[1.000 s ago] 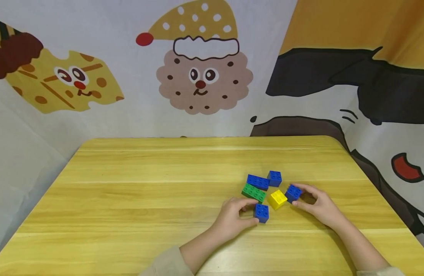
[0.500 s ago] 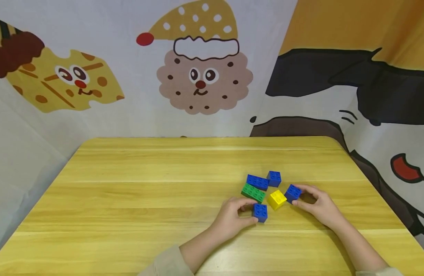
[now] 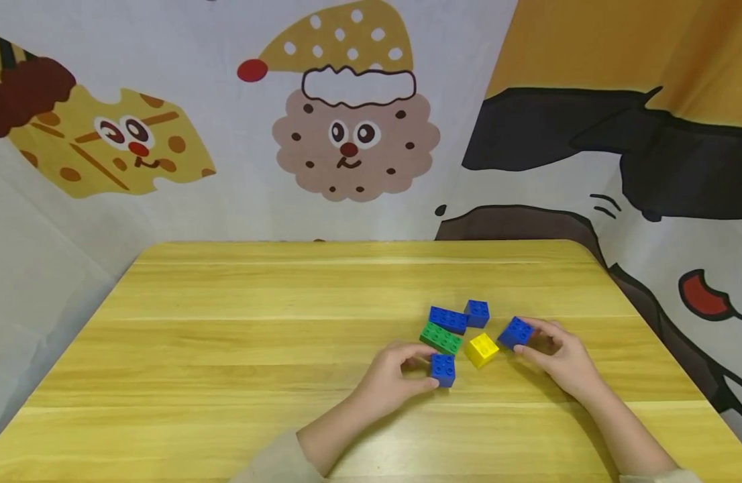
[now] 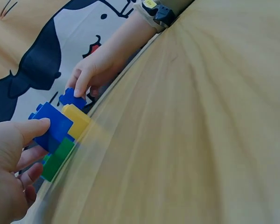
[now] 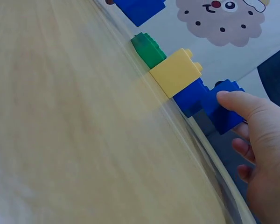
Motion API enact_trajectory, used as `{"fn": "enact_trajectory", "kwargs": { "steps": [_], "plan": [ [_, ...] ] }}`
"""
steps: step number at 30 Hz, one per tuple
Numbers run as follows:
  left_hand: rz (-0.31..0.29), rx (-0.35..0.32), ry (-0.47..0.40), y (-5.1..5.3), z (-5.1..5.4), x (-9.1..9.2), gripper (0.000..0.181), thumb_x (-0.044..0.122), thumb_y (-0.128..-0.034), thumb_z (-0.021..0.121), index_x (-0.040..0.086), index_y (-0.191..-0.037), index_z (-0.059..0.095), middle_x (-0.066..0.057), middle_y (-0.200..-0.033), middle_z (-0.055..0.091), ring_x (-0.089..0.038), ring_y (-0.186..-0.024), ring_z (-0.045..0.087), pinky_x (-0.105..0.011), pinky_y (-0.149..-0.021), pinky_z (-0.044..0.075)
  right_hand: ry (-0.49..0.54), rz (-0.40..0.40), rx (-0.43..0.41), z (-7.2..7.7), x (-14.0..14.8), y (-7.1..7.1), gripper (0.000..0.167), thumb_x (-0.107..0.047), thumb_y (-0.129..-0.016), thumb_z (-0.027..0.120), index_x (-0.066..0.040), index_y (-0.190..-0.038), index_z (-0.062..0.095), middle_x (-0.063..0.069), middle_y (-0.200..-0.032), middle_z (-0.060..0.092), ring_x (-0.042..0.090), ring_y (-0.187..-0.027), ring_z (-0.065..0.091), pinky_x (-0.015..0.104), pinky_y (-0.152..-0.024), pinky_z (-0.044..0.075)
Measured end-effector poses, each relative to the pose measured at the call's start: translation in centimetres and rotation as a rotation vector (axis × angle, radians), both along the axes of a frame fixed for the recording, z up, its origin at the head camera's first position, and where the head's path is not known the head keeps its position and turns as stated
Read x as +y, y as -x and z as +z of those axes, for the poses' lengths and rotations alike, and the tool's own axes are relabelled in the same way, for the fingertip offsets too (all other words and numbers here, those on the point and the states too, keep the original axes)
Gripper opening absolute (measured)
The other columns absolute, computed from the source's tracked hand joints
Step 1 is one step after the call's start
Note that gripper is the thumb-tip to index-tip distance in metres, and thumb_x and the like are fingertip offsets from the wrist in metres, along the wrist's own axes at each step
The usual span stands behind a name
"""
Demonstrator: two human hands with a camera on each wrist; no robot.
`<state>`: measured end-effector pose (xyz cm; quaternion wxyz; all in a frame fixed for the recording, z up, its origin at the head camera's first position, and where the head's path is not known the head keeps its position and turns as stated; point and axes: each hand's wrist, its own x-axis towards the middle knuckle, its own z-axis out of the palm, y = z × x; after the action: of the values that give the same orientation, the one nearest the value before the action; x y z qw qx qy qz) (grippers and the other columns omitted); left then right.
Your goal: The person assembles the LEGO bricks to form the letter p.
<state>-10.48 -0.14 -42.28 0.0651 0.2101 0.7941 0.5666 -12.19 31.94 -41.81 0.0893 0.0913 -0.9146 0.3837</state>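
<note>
Between thumb and fingers, my left hand pinches a square blue toy brick; it looks raised off the table in the wrist views. My right hand grips another square blue brick in the same way, also seemingly lifted. A square yellow brick stands on the table between the two hands. Behind the left hand's brick lies a long green brick. A long blue brick sits against its far side, with a third square blue brick at its right end.
The bricks are on a wood-grain table, right of its middle. Past its far edge hangs a pale curtain printed with cartoon figures. On the right wrist there is a strap with a dark device.
My left hand has drawn its blue brick leftward, away from the yellow one. My right hand has shifted its brick slightly up and right, widening the gap beside the yellow brick.
</note>
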Motion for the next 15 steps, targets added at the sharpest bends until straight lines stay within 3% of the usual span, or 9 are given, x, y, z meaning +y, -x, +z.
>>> {"fn": "enact_trajectory", "kwargs": {
  "steps": [9,15],
  "plan": [
    [0.000,0.016,0.004,-0.3,0.2,-2.1,0.040,0.015,-0.0761,0.081,0.014,-0.114,0.068,0.008,-0.104,0.062,-0.014,-0.095,0.058,-0.029,-0.085,0.046,0.047,-0.036,0.097,0.2,-0.4,-0.2,0.044,-0.010,-0.083,0.076,-0.001,-0.123,0.061,0.001,-0.096,0.053,0.017,-0.082,0.039,0.025,-0.064,0.032],
    [0.022,0.000,0.032,-0.5,0.4,-3.8,0.041,0.017,-0.0755,0.082,0.014,-0.114,0.068,0.004,-0.104,0.062,-0.017,-0.095,0.057,-0.032,-0.084,0.047,0.087,-0.036,0.154,0.4,-0.5,-0.2,0.043,-0.003,-0.081,0.075,0.001,-0.122,0.061,-0.003,-0.093,0.051,0.016,-0.079,0.040,0.022,-0.063,0.034]
  ]
}}
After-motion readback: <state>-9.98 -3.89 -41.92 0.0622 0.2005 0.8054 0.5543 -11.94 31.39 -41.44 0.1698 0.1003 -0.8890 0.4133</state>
